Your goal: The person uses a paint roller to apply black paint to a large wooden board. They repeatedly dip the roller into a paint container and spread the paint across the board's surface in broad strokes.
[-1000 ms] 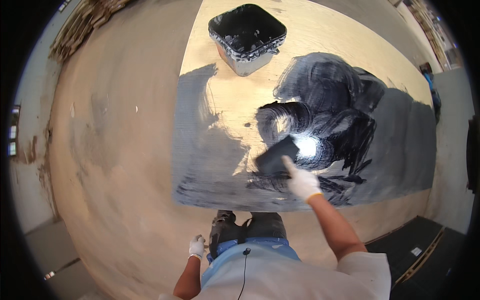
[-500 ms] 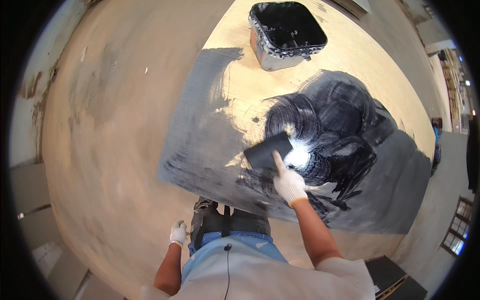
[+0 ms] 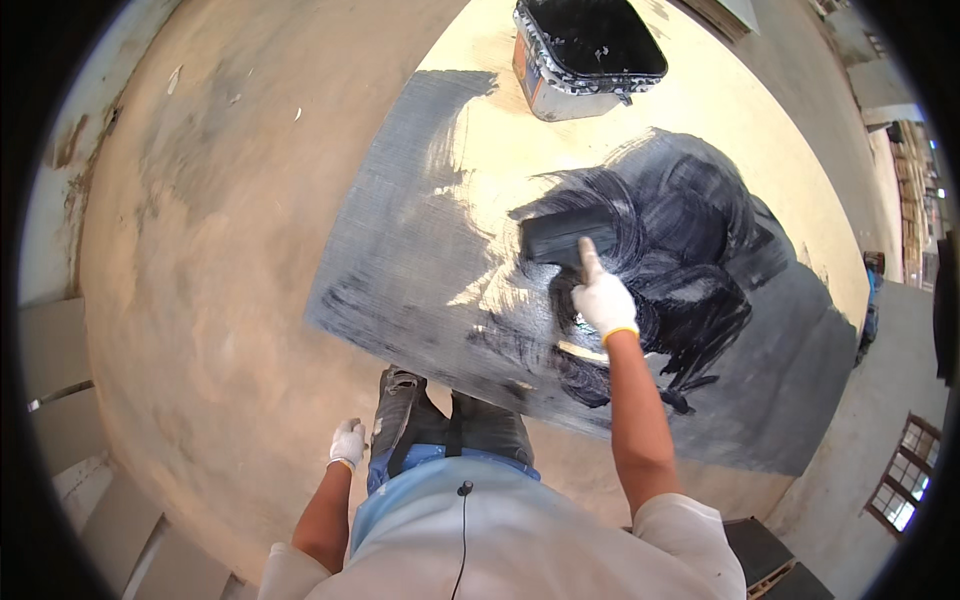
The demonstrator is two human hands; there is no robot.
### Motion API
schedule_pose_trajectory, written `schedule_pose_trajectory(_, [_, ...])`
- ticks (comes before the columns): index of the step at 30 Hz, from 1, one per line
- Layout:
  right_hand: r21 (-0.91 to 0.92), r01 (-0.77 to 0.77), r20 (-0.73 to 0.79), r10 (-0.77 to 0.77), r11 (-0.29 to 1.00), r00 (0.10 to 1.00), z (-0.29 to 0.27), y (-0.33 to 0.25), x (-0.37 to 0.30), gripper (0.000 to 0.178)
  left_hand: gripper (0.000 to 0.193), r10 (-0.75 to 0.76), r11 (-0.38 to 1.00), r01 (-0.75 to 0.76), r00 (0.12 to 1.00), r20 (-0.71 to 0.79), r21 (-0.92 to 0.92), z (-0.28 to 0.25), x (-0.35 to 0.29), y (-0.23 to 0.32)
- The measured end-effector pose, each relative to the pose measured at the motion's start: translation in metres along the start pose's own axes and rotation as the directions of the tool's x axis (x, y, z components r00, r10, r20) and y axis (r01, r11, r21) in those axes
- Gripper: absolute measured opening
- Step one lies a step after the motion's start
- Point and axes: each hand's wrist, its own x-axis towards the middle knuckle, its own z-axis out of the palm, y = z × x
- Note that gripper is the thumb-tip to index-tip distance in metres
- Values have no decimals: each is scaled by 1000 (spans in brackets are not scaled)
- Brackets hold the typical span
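My right hand [image 3: 603,297], in a white glove, grips a wide black paint brush [image 3: 567,236] pressed flat on a large wooden board [image 3: 720,120] lying on the floor. Wet black paint [image 3: 690,250] covers the board around the brush in swirls, with thinner grey strokes to the left. My left hand [image 3: 347,442], also gloved, hangs by my left knee, fingers curled and holding nothing. My legs in dark trousers stand at the board's near edge.
A square tin bucket [image 3: 585,55] of black paint stands on the bare far part of the board. Sandy concrete floor [image 3: 200,250] spreads to the left. Grey slabs [image 3: 50,350] lie at the far left, dark boards [image 3: 770,560] at the lower right.
My right hand has pushed the brush up and left across the board, away from the glossy wet spot. The view has shifted, bringing the bucket toward the upper middle.
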Motion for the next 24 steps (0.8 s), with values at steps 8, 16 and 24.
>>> schedule_pose_trajectory(8, [-10, -18, 287, 20, 1000, 958, 28, -60, -66, 87, 44, -62, 994, 59, 998, -25, -91, -4, -3, -9])
schedule_pose_trajectory(16, [26, -24, 38, 23, 999, 999, -18, -60, 80, 86, 45, 27, 998, -24, 998, 53, -56, -36, 39, 13])
schedule_pose_trajectory(24, [31, -287, 379, 254, 957, 890, 36, -180, -63, 89, 48, -98, 994, 104, 980, 175, -26, -81, 72, 7])
